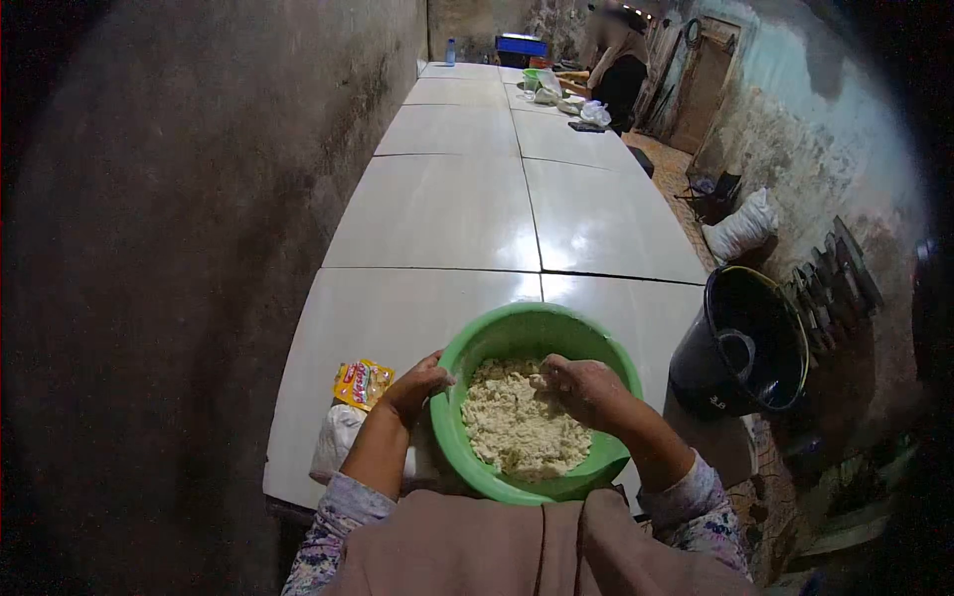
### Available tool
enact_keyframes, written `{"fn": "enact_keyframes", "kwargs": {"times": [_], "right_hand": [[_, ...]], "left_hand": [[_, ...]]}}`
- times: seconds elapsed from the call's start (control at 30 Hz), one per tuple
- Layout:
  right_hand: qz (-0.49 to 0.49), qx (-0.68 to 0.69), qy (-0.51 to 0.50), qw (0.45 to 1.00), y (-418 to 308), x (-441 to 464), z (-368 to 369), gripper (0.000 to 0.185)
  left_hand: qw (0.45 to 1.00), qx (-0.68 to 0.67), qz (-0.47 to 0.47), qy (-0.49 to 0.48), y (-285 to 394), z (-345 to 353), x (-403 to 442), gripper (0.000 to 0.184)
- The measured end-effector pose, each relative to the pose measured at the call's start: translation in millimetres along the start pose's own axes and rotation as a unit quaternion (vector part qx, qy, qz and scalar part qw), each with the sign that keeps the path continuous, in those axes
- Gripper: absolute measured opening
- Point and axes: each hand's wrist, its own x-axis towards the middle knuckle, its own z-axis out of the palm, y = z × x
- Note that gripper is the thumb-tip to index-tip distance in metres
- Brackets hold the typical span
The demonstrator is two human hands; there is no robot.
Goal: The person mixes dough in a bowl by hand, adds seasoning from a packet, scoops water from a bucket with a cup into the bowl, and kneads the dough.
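A green basin [611, 350] stands at the near end of the white table, close against my body. Pale, crumbly dough [517, 422] lies in it. My left hand [419, 385] grips the basin's left rim, thumb over the edge. Inside the basin, my right hand [588, 389] is closed at the right side of the dough, its fingers curled into the crumbs and partly hidden. Flour dusts its knuckles. Left of my left wrist, a yellow and red packet [363, 383] rests against a white plastic bag [339, 439], partly covered by my forearm.
A black bucket [730, 348] stands at the table's right edge. The tiled table [437, 214] runs far ahead along a bare wall on the left. At its far end a person [618, 74] stands near bags [594, 113] and a blue crate [521, 46]. A white sack [741, 226] lies right.
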Motion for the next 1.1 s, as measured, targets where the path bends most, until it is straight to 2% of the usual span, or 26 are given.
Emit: {"fn": "enact_keyframes", "kwargs": {"times": [0.03,0.07,0.1,0.17,0.23,0.3,0.37,0.43,0.47,0.5,0.57,0.63,0.7,0.73,0.77,0.83,0.87,0.97,1.0,1.03,1.1], "right_hand": [[0.023,0.101,-0.037,0.994,-0.5,-1.7,0.2,0.023],[0.002,0.157,-0.026,0.987,5.6,-3.9,4.3,0.025],[0.002,0.158,-0.026,0.987,6.4,-5.9,2.0,0.025],[-0.063,-0.010,-0.038,0.997,7.2,-10.7,-2.8,0.032],[-0.062,-0.025,-0.023,0.998,12.9,-10.9,-2.0,0.038],[0.000,-0.040,-0.068,0.997,15.0,-8.2,-5.5,0.043],[0.034,-0.013,-0.079,0.996,18.2,-8.0,-4.6,0.038],[0.005,-0.083,0.005,0.997,11.1,-15.7,-5.3,0.031],[0.019,-0.142,-0.024,0.989,25.2,-15.9,0.2,0.032],[0.019,-0.142,-0.024,0.989,49.3,-15.3,10.7,0.032],[0.063,-0.245,-0.260,0.932,88.9,-16.8,33.3,0.047],[0.073,-0.271,-0.236,0.930,57.7,-23.9,33.7,0.046],[-0.015,-0.042,-0.213,0.976,41.0,-30.0,27.9,0.046],[-0.063,-0.057,-0.223,0.971,40.3,-27.7,30.9,0.049],[-0.062,-0.057,-0.222,0.971,37.6,-24.6,30.6,0.049],[0.011,-0.114,-0.212,0.971,12.0,-11.0,21.1,0.055],[-0.011,-0.140,-0.170,0.975,9.4,-9.8,20.8,0.054],[-0.063,-0.211,-0.152,0.964,32.6,-1.5,54.7,0.050],[-0.014,-0.164,-0.212,0.963,26.6,-0.4,52.6,0.045],[-0.014,-0.165,-0.211,0.963,19.5,2.6,51.3,0.045],[0.047,-0.069,-0.241,0.967,6.1,7.8,49.1,0.042]], "left_hand": [[1.000,-0.011,-0.009,0.006,-0.2,0.2,-1.0,0.069],[1.000,0.002,0.005,-0.023,-3.3,-6.7,4.1,0.068],[1.000,0.003,0.004,-0.023,0.0,-4.0,2.2,0.068],[0.999,0.037,-0.013,0.005,5.8,2.3,-3.0,0.068],[1.000,0.023,-0.008,0.009,4.4,3.2,-3.2,0.067],[1.000,0.007,-0.003,0.013,3.1,2.8,-3.2,0.067],[1.000,0.013,-0.007,0.005,1.7,-0.2,-1.3,0.067],[1.000,0.019,0.003,-0.001,-1.4,-1.8,1.8,0.068],[1.000,0.002,0.004,-0.004,-3.3,-2.7,0.8,0.068],[1.000,-0.014,0.005,-0.007,0.0,1.9,-2.9,0.068],[1.000,-0.017,0.003,-0.002,3.5,7.4,-7.9,0.068],[1.000,-0.011,-0.008,0.008,5.7,8.4,-8.5,0.069],[1.000,-0.016,-0.014,0.011,4.6,5.8,-5.4,0.070],[1.000,-0.012,-0.011,0.004,-0.8,-2.4,-0.2,0.070],[1.000,-0.007,-0.007,-0.003,-6.6,-9.5,4.6,0.070],[0.999,-0.041,-0.010,0.015,-0.6,2.3,-2.7,0.071],[0.999,-0.034,-0.005,0.009,-5.7,-4.1,2.0,0.071],[1.000,-0.018,-0.005,0.009,-2.0,0.6,-3.7,0.070],[1.000,-0.010,-0.009,0.016,2.8,4.4,-6.5,0.069],[1.000,-0.010,-0.008,0.016,5.4,6.0,-7.5,0.069],[0.999,0.014,-0.016,0.032,6.2,8.1,-8.6,0.068]]}}
